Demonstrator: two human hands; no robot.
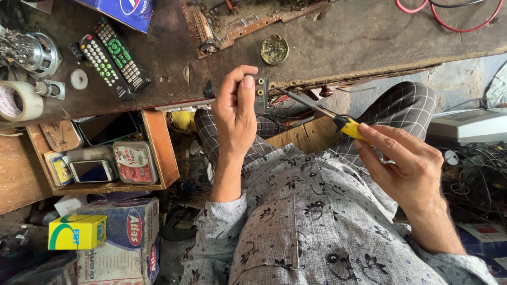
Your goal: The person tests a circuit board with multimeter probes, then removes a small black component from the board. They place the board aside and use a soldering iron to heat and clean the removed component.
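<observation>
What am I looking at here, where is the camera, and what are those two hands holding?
This is one picture from a camera worn on a person's head, looking down at their own lap and hands. There is no machine, only bare hands. The left hand holds up a small dark part with round sockets. The right hand grips a screwdriver with a yellow handle, its thin shaft pointing toward that part. Above the hands is a worn workbench. On it lie two remote controls, a circuit board, a small round tin of bits, a roll of tape, a speaker and red wires. Below the bench, an open wooden drawer holds a phone and small tins.
</observation>
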